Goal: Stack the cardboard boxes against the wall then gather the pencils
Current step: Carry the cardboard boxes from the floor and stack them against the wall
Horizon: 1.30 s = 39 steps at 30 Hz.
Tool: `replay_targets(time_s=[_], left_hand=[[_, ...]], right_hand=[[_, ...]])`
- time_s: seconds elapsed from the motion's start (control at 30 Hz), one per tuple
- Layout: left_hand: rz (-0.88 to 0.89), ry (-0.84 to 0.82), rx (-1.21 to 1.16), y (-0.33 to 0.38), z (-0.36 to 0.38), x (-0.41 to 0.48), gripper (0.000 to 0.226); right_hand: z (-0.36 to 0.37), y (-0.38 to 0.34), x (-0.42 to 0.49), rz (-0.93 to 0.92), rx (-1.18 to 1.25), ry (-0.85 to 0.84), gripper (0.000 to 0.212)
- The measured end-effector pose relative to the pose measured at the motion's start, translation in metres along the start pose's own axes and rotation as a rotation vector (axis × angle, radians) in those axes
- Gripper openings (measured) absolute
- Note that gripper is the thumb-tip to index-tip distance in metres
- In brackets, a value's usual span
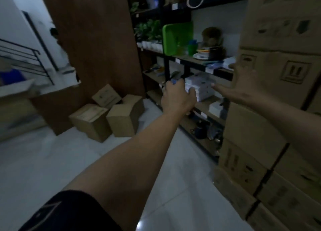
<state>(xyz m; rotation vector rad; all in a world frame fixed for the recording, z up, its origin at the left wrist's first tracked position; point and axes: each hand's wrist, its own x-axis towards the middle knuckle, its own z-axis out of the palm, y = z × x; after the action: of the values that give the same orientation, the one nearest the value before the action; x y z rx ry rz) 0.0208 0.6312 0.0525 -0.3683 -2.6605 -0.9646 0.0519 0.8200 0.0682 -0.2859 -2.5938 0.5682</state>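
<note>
- Dim storeroom: pale tiled floor (52, 161), brown panel (97, 48) at the back, dark shelf unit (184, 65) along the right.
- Loose cardboard boxes (121, 119): three counted, clustered on the floor at the foot of the panel. The rear one leans tilted; the front right one stands on end.
- Tall stack (278, 77) of cardboard boxes fills the right edge in several tiers; a full count is not possible.
- Left hand (177, 98): fingers curled round a blue-tipped item (173, 81); pencil or not, cannot tell. No other pencils are visible.
- Right hand (243, 81): fingers spread, palm toward the tall stack; contact unclear.
- Key relation: the loose boxes lie down and left of both hands, well apart, with the left hand nearer. Judgement: that hand likely needs emptying before any lift.
- White packets (199, 86): piled on the shelf just beyond the left hand.
</note>
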Motion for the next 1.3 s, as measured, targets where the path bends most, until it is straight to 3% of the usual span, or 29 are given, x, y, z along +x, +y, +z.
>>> replay_targets(time_s=[0.13, 0.33, 0.53, 0.63, 0.9, 1.3], left_hand=[[-0.098, 0.041, 0.016, -0.075, -0.022, 0.012, 0.032], [-0.216, 0.060, 0.063, -0.167, -0.053, 0.038, 0.034], [-0.206, 0.097, 0.167, -0.250, -0.072, 0.078, 0.041], [-0.261, 0.098, 0.155, -0.281, -0.067, 0.099, 0.043], [-0.359, 0.041, 0.122, -0.333, -0.037, 0.147, 0.046], [-0.477, 0.089, 0.177, -0.401, 0.020, 0.278, 0.053]], right_hand=[[0.065, -0.050, 0.023, -0.055, 0.045, -0.113, 0.117], [0.147, -0.118, 0.040, -0.140, 0.081, -0.166, 0.081], [0.228, -0.170, 0.070, -0.167, 0.060, -0.255, 0.097], [0.262, -0.180, 0.084, -0.137, 0.050, -0.307, 0.108], [0.340, -0.183, 0.138, -0.164, 0.058, -0.385, 0.097], [0.454, -0.177, 0.285, -0.223, 0.147, -0.502, 0.079]])
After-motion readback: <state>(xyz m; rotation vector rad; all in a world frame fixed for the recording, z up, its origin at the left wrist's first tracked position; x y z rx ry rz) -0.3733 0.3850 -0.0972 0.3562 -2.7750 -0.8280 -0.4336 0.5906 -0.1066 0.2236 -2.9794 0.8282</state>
